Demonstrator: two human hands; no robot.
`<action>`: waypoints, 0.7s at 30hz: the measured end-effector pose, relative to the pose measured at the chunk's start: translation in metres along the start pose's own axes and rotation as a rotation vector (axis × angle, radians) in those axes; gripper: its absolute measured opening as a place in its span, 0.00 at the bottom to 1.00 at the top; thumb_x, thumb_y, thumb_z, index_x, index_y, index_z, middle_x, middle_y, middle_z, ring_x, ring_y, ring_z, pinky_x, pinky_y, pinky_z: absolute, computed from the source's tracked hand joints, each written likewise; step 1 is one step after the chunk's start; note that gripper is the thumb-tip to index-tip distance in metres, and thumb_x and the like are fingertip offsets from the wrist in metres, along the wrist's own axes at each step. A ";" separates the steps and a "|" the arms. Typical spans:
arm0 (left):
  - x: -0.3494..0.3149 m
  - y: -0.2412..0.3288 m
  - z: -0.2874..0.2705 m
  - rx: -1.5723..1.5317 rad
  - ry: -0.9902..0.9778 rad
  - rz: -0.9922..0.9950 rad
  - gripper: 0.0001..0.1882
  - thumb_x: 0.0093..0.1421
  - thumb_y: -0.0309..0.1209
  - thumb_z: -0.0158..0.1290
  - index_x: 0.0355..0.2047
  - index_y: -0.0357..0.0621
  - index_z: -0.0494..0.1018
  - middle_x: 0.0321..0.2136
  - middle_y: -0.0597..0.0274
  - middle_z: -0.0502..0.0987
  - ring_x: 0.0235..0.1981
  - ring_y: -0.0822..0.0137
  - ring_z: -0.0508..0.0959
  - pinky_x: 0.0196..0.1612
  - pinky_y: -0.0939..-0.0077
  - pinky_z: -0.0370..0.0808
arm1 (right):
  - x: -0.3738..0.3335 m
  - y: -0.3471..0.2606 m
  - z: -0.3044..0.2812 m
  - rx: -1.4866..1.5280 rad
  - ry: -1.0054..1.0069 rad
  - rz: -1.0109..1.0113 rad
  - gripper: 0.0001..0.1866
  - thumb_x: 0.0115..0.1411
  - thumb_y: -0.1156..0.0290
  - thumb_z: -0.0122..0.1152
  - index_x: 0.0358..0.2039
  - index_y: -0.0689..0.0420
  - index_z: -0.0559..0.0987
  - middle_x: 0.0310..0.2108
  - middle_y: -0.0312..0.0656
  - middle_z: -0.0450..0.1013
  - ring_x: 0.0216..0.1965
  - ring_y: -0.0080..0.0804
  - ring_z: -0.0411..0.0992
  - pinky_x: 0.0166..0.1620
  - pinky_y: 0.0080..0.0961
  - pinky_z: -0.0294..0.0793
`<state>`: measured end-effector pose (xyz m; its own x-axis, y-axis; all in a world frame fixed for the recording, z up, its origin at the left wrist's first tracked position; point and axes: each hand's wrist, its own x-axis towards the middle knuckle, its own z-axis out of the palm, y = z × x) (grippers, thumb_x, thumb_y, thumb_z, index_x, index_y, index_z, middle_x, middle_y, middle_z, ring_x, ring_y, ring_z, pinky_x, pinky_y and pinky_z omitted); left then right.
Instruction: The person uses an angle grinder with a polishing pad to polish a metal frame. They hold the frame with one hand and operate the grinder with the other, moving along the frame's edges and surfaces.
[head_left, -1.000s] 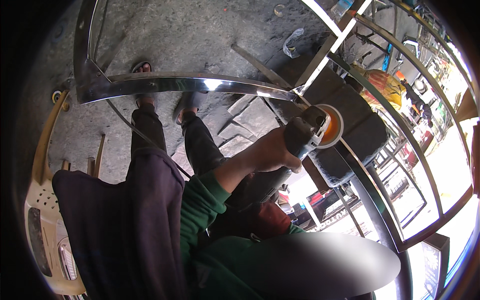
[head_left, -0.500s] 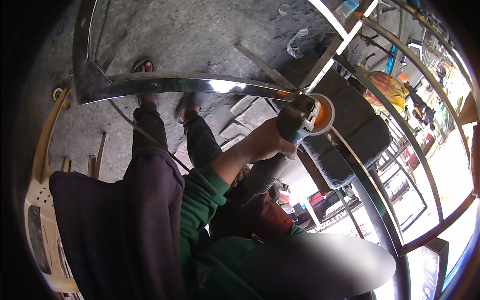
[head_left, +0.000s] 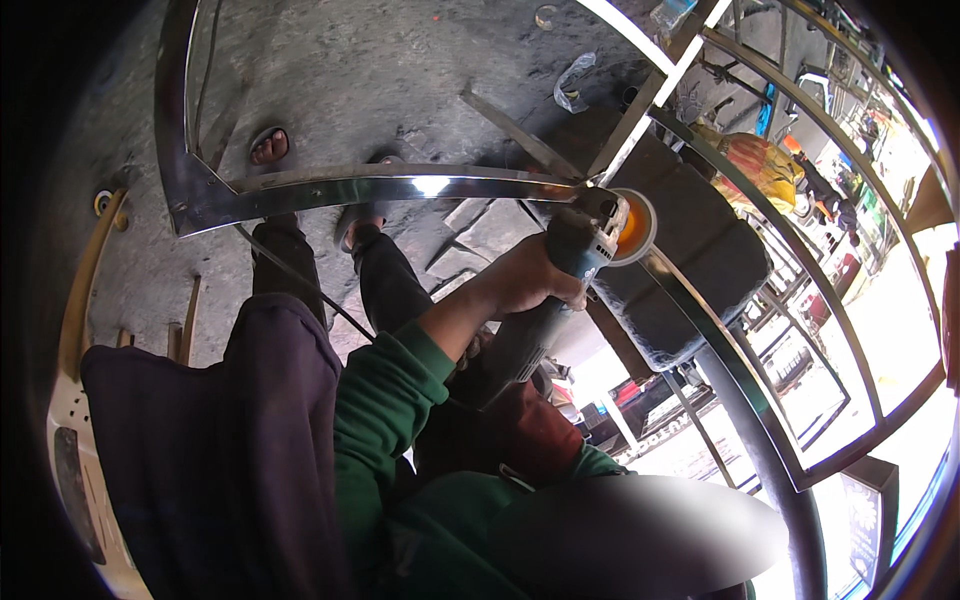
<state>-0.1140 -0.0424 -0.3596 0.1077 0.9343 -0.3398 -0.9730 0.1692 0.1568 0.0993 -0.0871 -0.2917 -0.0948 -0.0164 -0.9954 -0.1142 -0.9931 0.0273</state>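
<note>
My left hand (head_left: 535,275), at the end of a green sleeve, wraps over the front of a dark angle grinder (head_left: 530,340), thumb on its near side. Behind my left wrist, a few curled fingers of my right hand (head_left: 474,350) show at the tool's body; the rest of it is hidden. The grinder's round orange disc (head_left: 636,228) with a pale rim is at a joint of a shiny metal frame (head_left: 400,188). I cannot tell whether the disc touches the metal. A dark block-like object (head_left: 690,250) lies beneath that part of the frame.
Curved bars (head_left: 815,270) of the frame arch across the right side. A pale plastic chair (head_left: 70,430) stands at the left edge. A cable (head_left: 300,278) crosses by my legs. On the grey floor are a loose metal bar (head_left: 515,128), clear plastic (head_left: 573,85) and a yellow-red sack (head_left: 757,172).
The view has turned slightly, so the frame's left corner sits lower and the grinder a little to the left. The grip is unchanged, and the disc is still at the joint.
</note>
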 end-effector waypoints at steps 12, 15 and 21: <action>-0.008 0.002 0.034 0.137 -0.064 0.069 0.36 0.39 0.29 0.68 0.52 0.38 0.75 0.39 0.59 0.79 0.40 0.62 0.79 0.48 0.66 0.77 | 0.011 -0.007 -0.005 0.007 -0.051 0.007 0.10 0.72 0.64 0.50 0.40 0.56 0.76 0.31 0.36 0.72 0.35 0.30 0.73 0.44 0.30 0.79; 0.000 -0.003 0.023 0.158 -0.018 0.048 0.35 0.39 0.30 0.69 0.52 0.38 0.75 0.40 0.57 0.80 0.40 0.61 0.79 0.49 0.66 0.77 | 0.019 -0.009 -0.008 0.006 -0.063 0.009 0.10 0.71 0.64 0.50 0.40 0.56 0.76 0.31 0.36 0.72 0.35 0.30 0.73 0.44 0.30 0.79; -0.018 -0.004 0.025 0.311 0.031 0.108 0.37 0.40 0.32 0.69 0.54 0.36 0.74 0.44 0.51 0.81 0.45 0.57 0.80 0.54 0.65 0.76 | 0.017 -0.014 -0.019 0.009 -0.096 0.021 0.10 0.71 0.64 0.50 0.39 0.56 0.76 0.31 0.36 0.72 0.36 0.30 0.74 0.45 0.30 0.79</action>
<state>-0.1072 -0.0516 -0.3309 -0.0033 0.9430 -0.3329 -0.8690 0.1620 0.4676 0.1177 -0.0758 -0.3112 -0.1917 -0.0251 -0.9811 -0.1204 -0.9915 0.0489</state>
